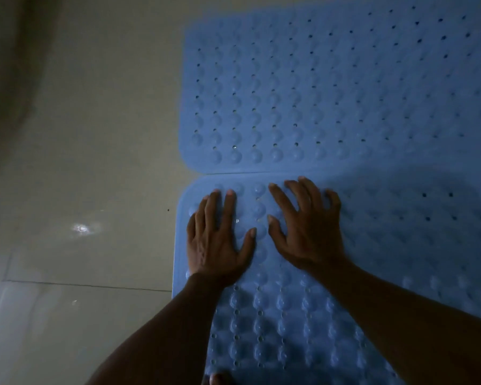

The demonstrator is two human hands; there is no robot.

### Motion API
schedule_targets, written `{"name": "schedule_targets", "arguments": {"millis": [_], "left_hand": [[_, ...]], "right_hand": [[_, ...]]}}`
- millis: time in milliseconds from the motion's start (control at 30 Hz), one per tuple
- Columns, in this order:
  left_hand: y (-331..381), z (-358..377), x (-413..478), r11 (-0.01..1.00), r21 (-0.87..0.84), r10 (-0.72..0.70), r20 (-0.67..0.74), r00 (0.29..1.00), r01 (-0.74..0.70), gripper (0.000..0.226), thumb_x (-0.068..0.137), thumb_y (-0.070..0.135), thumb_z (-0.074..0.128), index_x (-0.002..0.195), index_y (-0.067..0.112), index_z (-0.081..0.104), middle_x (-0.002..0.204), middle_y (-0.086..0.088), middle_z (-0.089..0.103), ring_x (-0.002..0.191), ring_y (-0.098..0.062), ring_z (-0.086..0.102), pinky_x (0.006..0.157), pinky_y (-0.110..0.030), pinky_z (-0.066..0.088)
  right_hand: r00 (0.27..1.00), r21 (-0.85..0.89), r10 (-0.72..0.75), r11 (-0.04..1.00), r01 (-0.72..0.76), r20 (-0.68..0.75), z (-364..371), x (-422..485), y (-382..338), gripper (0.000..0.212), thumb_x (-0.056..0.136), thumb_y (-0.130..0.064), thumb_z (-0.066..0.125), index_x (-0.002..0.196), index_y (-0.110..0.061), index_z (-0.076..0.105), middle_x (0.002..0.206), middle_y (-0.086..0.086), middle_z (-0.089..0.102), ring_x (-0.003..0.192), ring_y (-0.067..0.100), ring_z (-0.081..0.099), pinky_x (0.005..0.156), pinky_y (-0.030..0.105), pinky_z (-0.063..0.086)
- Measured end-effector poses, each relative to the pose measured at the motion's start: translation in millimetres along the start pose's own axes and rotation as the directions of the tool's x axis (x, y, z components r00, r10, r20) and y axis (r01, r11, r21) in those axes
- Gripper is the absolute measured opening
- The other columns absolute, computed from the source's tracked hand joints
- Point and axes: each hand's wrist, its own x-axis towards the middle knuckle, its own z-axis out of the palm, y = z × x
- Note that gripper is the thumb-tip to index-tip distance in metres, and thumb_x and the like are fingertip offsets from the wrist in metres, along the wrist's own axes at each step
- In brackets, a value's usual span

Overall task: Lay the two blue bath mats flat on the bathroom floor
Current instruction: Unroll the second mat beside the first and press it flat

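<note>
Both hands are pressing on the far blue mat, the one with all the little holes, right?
Not quite. The head view shows the left hand and right hand pressing flat on the near mat, close to its far edge. The far mat lies untouched beyond them.

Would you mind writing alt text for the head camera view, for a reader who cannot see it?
Two bare hands, the left hand and the right hand, press palms down with fingers spread on the near blue bath mat. A second blue bath mat lies flat just beyond it, their edges meeting. Both rest on a dim, pale tiled floor.
</note>
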Motion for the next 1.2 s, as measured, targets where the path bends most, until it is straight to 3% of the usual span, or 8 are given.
{"name": "schedule_targets", "arguments": {"millis": [133, 500, 600, 700, 967, 1200], "left_hand": [[-0.9, -2.6, 6.6, 0.999, 0.051, -0.018, 0.068, 0.998, 0.015, 0.087, 0.089, 0.075, 0.032, 0.162, 0.032, 0.012, 0.166, -0.008, 0.018, 0.148, -0.031, 0.024, 0.11, -0.049, 0.032], [-4.8, -14.3, 24.5, 0.987, 0.15, 0.046, 0.084, 0.995, -0.059, 0.081, 0.087, 0.074, 0.041, 0.154, 0.029, 0.041, 0.146, -0.017, 0.046, 0.124, -0.039, 0.045, 0.09, -0.049, 0.045], [5.2, -13.5, 22.3, 0.981, 0.187, 0.021, 0.136, 0.99, -0.047, 0.083, 0.089, 0.073, 0.037, 0.156, 0.025, 0.034, 0.152, -0.021, 0.042, 0.133, -0.041, 0.042, 0.099, -0.054, 0.043], [10.2, -4.7, 16.0, 0.993, 0.118, -0.027, 0.135, 0.991, 0.011, 0.083, 0.091, 0.07, 0.036, 0.159, 0.024, 0.024, 0.16, -0.021, 0.031, 0.145, -0.041, 0.029, 0.109, -0.058, 0.031], [7.7, 2.9, 16.4, 0.995, 0.095, -0.028, 0.099, 0.995, 0.018, 0.086, 0.088, 0.069, 0.042, 0.16, 0.029, 0.019, 0.162, -0.016, 0.022, 0.15, -0.035, 0.014, 0.113, -0.056, 0.024], [6.3, 6.4, 14.5, 0.994, 0.107, -0.005, 0.029, 1.0, 0.002, 0.08, 0.091, 0.068, 0.037, 0.159, 0.028, 0.022, 0.161, -0.015, 0.026, 0.148, -0.036, 0.02, 0.113, -0.056, 0.026]], "right_hand": [[0.999, 0.012, 0.024, 1.0, -0.023, -0.034, 2.8, 1.4, 0.0, 0.055, 0.09, -0.044, 0.056, 0.136, -0.014, 0.06, 0.143, 0.007, 0.057, 0.141, 0.031, 0.045, 0.109, 0.058, 0.029], [0.999, 0.001, 0.032, 1.0, -0.032, -0.045, 7.7, 11.3, 2.8, 0.05, 0.087, -0.045, 0.059, 0.127, -0.016, 0.067, 0.138, 0.007, 0.061, 0.136, 0.034, 0.051, 0.107, 0.059, 0.032], [0.998, 0.021, 0.057, 0.998, -0.057, -0.01, 3.8, 11.0, 1.7, 0.053, 0.085, -0.046, 0.059, 0.129, -0.017, 0.065, 0.141, 0.005, 0.058, 0.139, 0.031, 0.047, 0.109, 0.058, 0.03], [0.997, 0.061, 0.078, 0.995, -0.077, -0.016, 1.8, 11.4, 1.2, 0.055, 0.084, -0.046, 0.06, 0.13, -0.018, 0.064, 0.14, 0.005, 0.058, 0.139, 0.029, 0.047, 0.109, 0.057, 0.029], [0.996, 0.088, 0.077, 0.993, -0.073, -0.036, 1.9, 10.0, 3.4, 0.054, 0.085, -0.047, 0.057, 0.131, -0.02, 0.062, 0.14, 0.004, 0.057, 0.141, 0.027, 0.045, 0.109, 0.054, 0.029], [0.996, 0.093, 0.058, 0.994, -0.051, -0.072, 4.5, 4.8, 4.3, 0.053, 0.088, -0.049, 0.053, 0.133, -0.022, 0.059, 0.14, 0.002, 0.055, 0.14, 0.023, 0.044, 0.112, 0.052, 0.027]]}}
